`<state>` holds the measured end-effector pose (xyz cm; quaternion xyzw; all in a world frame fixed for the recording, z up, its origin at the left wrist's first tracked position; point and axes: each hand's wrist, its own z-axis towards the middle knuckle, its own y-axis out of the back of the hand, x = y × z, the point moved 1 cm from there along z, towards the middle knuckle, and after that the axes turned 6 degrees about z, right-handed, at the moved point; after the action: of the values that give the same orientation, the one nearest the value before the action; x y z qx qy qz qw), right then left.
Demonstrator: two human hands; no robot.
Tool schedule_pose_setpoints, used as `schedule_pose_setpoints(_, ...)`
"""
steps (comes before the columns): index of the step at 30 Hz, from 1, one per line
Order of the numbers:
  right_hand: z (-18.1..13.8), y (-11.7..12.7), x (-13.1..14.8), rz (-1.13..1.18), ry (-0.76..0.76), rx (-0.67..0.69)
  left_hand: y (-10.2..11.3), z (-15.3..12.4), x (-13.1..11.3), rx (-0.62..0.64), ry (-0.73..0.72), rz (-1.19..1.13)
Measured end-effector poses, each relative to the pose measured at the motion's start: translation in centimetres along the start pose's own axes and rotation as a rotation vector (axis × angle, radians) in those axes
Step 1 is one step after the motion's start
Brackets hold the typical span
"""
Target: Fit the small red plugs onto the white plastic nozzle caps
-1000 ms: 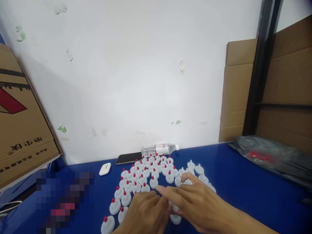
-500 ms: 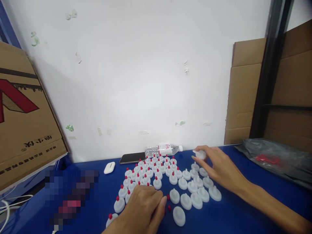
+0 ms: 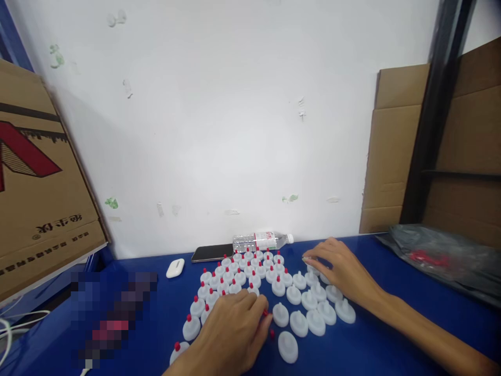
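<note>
My left hand [image 3: 235,326] is low in the middle, thumb and forefinger pinched on a small red cap [image 3: 265,313]. A loose red cap [image 3: 272,333] lies on the table just right of its thumb. My right hand [image 3: 336,266] is at the back of the bare-nozzle group, its fingers curled round a white nozzle lid, mostly hidden by the hand. Around it stand several uncapped white lids [image 3: 309,300]. Left of these is a block of white lids with red caps [image 3: 240,277] on their nozzles. One white lid [image 3: 288,347] sits apart in front.
A clear bottle [image 3: 262,241] lies at the wall beside a phone [image 3: 212,253] and a white earbud case [image 3: 175,268]. A grey plastic bag with red pieces [image 3: 434,258] rests at right. A cardboard box [image 3: 43,183] stands at left on the blue table [image 3: 376,344].
My right hand has lowered the white lid from above towards the back of the uncapped group. My left hand has shifted slightly right and taken hold of a red cap from the table.
</note>
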<state>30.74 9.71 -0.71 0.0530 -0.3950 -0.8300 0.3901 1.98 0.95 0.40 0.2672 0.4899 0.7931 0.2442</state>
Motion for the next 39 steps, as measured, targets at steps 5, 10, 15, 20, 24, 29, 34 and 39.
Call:
schedule_pose_setpoints(5,0.1,-0.7,-0.1,0.013,-0.013,0.041,-0.5,0.0,-0.3,0.031,0.035,-0.006)
schedule_pose_setpoints(10,0.1,-0.8,-0.3,0.005,-0.025,0.060,-0.5,-0.3,-0.7,0.035,0.043,-0.062)
schedule_pose_setpoints(15,0.1,-0.6,-0.2,0.008,-0.043,0.085,-0.7,-0.4,-1.0,0.085,0.044,-0.082)
schedule_pose_setpoints(20,0.1,-0.4,0.4,0.032,-0.053,0.129,-0.7,-0.4,-1.0,0.117,0.082,-0.108)
schedule_pose_setpoints(24,-0.2,-0.5,0.9,0.049,-0.058,0.175,-0.6,-0.4,-1.0,0.138,0.096,-0.122)
schedule_pose_setpoints(29,-0.2,-0.3,1.6,0.099,-0.044,0.262,-0.6,-0.3,-1.1,0.123,0.073,-0.120)
schedule_pose_setpoints(34,0.1,0.1,2.0,0.114,-0.081,0.274,-0.6,-0.3,-1.0,0.123,0.067,-0.116)
schedule_pose_setpoints(39,-0.2,-0.4,1.8,0.117,-0.094,0.280,-0.6,-0.3,-1.0,0.124,0.056,-0.124)
